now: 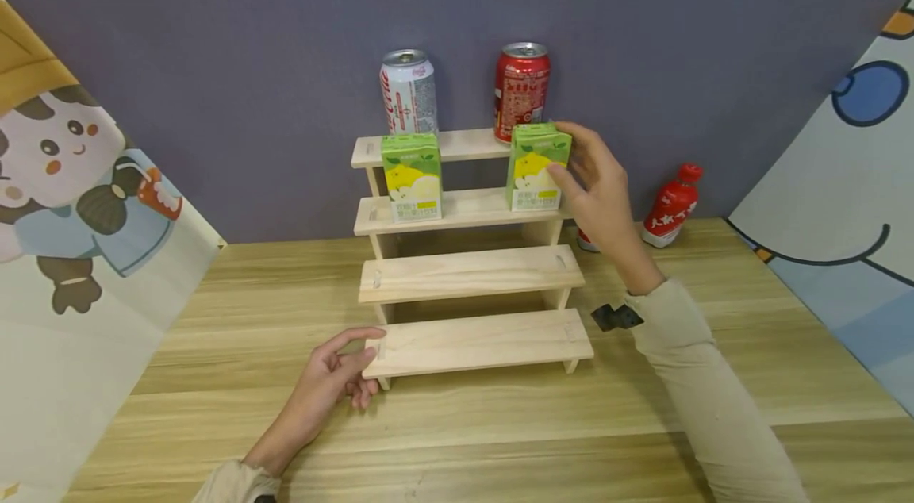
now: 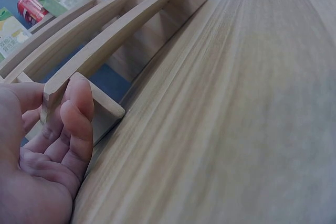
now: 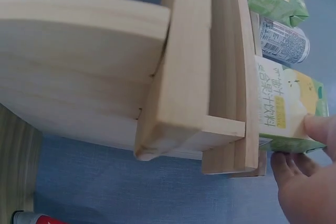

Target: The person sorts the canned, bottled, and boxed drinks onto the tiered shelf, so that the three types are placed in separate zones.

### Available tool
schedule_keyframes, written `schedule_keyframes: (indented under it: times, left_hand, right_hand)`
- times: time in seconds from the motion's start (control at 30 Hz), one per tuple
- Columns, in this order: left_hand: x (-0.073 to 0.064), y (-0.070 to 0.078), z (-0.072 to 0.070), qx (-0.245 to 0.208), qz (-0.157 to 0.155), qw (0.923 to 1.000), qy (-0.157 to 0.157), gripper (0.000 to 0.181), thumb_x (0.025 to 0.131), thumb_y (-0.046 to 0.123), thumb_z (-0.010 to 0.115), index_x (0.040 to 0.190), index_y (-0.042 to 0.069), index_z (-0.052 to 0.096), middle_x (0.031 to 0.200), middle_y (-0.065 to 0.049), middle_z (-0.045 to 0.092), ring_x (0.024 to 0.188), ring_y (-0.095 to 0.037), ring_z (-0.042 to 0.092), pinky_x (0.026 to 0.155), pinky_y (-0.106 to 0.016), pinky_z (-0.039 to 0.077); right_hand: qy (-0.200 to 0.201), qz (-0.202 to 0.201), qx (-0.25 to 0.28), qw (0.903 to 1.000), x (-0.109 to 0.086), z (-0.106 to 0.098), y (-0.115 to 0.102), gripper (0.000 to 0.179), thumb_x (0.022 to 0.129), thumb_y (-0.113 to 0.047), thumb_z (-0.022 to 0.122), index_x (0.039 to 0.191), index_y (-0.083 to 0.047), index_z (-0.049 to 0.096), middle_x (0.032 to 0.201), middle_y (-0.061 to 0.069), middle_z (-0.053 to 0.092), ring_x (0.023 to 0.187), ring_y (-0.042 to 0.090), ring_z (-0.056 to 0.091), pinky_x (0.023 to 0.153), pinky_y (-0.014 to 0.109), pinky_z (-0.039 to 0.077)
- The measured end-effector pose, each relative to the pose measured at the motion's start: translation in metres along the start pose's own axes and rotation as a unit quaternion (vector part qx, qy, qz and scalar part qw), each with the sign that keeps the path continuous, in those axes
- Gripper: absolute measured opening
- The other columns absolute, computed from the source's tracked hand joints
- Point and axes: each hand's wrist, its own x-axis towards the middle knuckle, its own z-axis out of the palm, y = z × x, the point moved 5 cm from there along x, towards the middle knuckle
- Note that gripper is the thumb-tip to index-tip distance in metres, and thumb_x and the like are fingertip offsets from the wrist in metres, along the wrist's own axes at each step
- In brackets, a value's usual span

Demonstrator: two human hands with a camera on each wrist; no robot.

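At the centre of the head view, a stepped wooden rack [image 1: 471, 340] stands on the desk [image 1: 500, 439]. Right of centre, the right hand [image 1: 601, 190] grips one green juice carton [image 1: 531, 184] between thumb and fingers, upright at the second tier from the top. A matching carton [image 1: 412, 178] stands on the same tier towards its left end. Above them on the top tier are a white can [image 1: 410, 94] and a red can [image 1: 524, 82]. At lower left of centre, the left hand [image 1: 336, 380] pinches the left end of the lowest tier. A red bottle [image 1: 673, 205] stands right of the rack, near the wall.

In the left wrist view, thumb and fingers hold the board's corner at left; both cartons and the red can show at upper left.

In the right wrist view, at the right edge, the thumb presses the gripped carton's printed front, with fingers at its side; the other carton is at upper right, the white can between them.
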Motion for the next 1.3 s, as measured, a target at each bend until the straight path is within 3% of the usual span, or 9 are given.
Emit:
schedule_keyframes:
  times: [0.37,0.63,0.8,0.97,1.1,1.3]
  left_hand:
    - [-0.001,0.001,0.0,0.001,0.001,1.0,-0.001,0.04,0.104,0.016,0.055,0.139,-0.001,0.048,0.069,-0.01,0.07,0.052,-0.015,0.062,0.045,-0.025,0.051]
    - [-0.002,0.001,-0.001,-0.001,-0.003,1.0,0.001,0.04,0.103,0.017,0.055,0.139,-0.001,0.048,0.068,-0.009,0.07,0.052,-0.015,0.062,0.046,-0.024,0.05]
    - [-0.001,0.002,0.001,-0.001,0.002,1.0,-0.003,0.04,0.104,0.016,0.054,0.139,-0.001,0.048,0.069,-0.01,0.07,0.053,-0.015,0.062,0.046,-0.025,0.051]
    - [-0.001,0.001,0.001,0.001,0.001,1.0,-0.004,0.04,0.104,0.017,0.054,0.14,0.0,0.048,0.069,-0.011,0.07,0.053,-0.015,0.062,0.046,-0.025,0.051]
    - [-0.001,0.002,0.001,0.0,0.0,1.0,-0.001,0.04,0.104,0.017,0.054,0.139,-0.001,0.048,0.068,-0.011,0.07,0.052,-0.015,0.062,0.045,-0.025,0.051]
    - [-0.001,0.002,0.0,0.006,0.0,1.0,-0.002,0.04,0.104,0.017,0.054,0.139,0.0,0.049,0.069,-0.012,0.07,0.053,-0.016,0.062,0.045,-0.026,0.051]
  right_hand:
    - [-0.012,0.001,0.011,0.9999,0.001,-0.002,0.0,0.048,0.095,0.009,0.059,0.141,0.005,0.048,0.14,0.02,0.053,0.128,0.022,0.053,0.107,0.035,0.045]
    - [0.008,0.035,-0.034,0.9988,-0.008,-0.001,0.003,0.058,0.094,0.003,0.064,0.148,-0.007,0.045,0.134,0.019,0.059,0.123,0.024,0.057,0.097,0.028,0.051]
    - [0.003,0.04,-0.08,0.996,-0.015,0.0,0.0,0.067,0.094,0.002,0.065,0.154,-0.009,0.036,0.136,0.022,0.058,0.127,0.029,0.056,0.1,0.042,0.051]
    - [0.011,0.026,-0.11,0.9935,-0.016,-0.001,0.008,0.07,0.093,0.002,0.067,0.154,-0.011,0.037,0.133,0.024,0.059,0.125,0.031,0.057,0.098,0.053,0.049]
    - [0.003,0.001,-0.136,0.9908,-0.014,-0.008,0.024,0.069,0.094,-0.004,0.068,0.154,-0.02,0.038,0.135,0.017,0.06,0.125,0.027,0.057,0.1,0.049,0.05]
    - [0.027,-0.018,-0.182,0.9828,-0.014,-0.032,0.04,0.048,0.102,-0.015,0.057,0.148,-0.026,0.048,0.138,0.013,0.059,0.123,0.029,0.059,0.101,0.028,0.049]
